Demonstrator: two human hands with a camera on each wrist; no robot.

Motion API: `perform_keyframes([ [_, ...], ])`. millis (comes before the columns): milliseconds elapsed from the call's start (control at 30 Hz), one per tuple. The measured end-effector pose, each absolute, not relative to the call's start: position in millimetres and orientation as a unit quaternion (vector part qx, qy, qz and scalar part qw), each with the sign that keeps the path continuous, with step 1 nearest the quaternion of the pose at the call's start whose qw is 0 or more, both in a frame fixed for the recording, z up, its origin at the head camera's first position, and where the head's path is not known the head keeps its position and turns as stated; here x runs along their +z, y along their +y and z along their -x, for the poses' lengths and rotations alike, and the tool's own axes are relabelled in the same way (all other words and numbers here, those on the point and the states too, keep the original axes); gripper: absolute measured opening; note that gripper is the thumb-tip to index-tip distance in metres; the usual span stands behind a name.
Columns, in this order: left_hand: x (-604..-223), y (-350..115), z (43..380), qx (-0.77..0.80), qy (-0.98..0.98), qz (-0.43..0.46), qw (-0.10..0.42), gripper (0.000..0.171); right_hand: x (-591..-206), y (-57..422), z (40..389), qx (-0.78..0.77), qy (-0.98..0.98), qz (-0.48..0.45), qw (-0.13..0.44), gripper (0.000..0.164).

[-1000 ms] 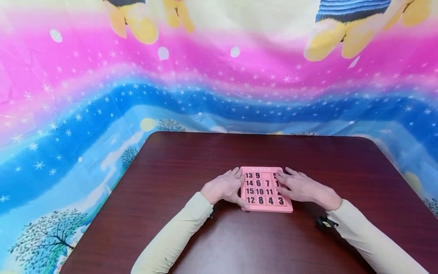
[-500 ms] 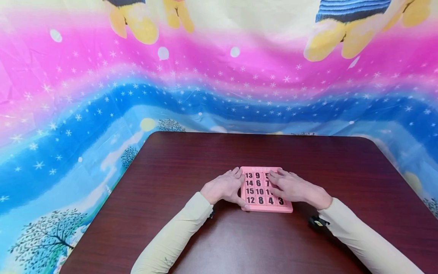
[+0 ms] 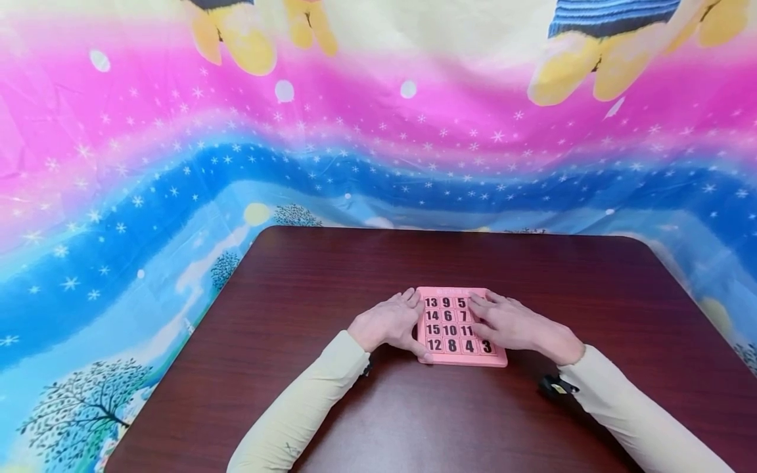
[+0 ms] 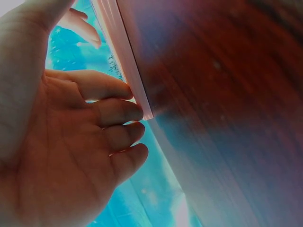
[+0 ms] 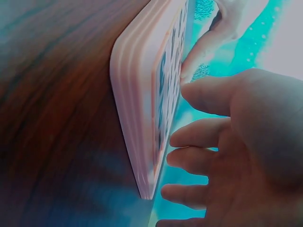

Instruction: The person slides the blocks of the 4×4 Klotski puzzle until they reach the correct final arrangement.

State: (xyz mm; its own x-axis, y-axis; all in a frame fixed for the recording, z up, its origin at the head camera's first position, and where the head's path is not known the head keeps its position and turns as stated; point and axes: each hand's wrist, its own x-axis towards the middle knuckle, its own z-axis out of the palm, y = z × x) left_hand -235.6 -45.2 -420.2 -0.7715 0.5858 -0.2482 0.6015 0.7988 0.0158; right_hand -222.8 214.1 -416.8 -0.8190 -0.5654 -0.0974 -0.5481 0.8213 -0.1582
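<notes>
A pink number sliding puzzle [image 3: 461,359] lies flat on the dark wooden table. My left hand [image 3: 388,323] holds its left side, fingers along the upper edge and thumb at the lower-left corner. From the right, my right hand [image 3: 520,322] reaches over the board with fingers extended, its fingertips at the rightmost column. Those fingers cover most of that column, so any gap there is hidden. The 5 tile [image 3: 461,303] sits in the top row, third from the left, beside 9. In the right wrist view, the puzzle's layered side [image 5: 137,94] faces the camera.
The table [image 3: 331,269] has rounded far corners. Behind and beside it hangs a colourful cloth [image 3: 378,151] printed with snowflakes and trees. A black strap device [image 3: 557,386] sits under the right wrist.
The 5 tile has slid left from the rightmost column into the gap beside 9. My right hand moved left with it, then drew slightly back right. My left hand stays in place.
</notes>
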Motion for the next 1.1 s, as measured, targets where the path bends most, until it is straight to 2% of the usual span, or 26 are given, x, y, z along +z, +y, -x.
perform_keyframes([
  [333,-421.1,-45.6,237.2,-0.033,0.94,-0.317,0.12,0.12,-415.3,226.2,197.6,-0.05,0.946,0.319,0.028,0.054],
  [667,-420.4,-44.9,236.5,-0.032,0.94,-0.316,0.123,0.119,-417.5,225.4,184.1,-0.05,0.952,0.295,0.06,0.057],
  [1100,-421.9,-44.6,236.3,-0.022,0.941,-0.314,0.123,0.119,-419.1,226.0,192.9,-0.046,0.953,0.293,0.059,0.056],
])
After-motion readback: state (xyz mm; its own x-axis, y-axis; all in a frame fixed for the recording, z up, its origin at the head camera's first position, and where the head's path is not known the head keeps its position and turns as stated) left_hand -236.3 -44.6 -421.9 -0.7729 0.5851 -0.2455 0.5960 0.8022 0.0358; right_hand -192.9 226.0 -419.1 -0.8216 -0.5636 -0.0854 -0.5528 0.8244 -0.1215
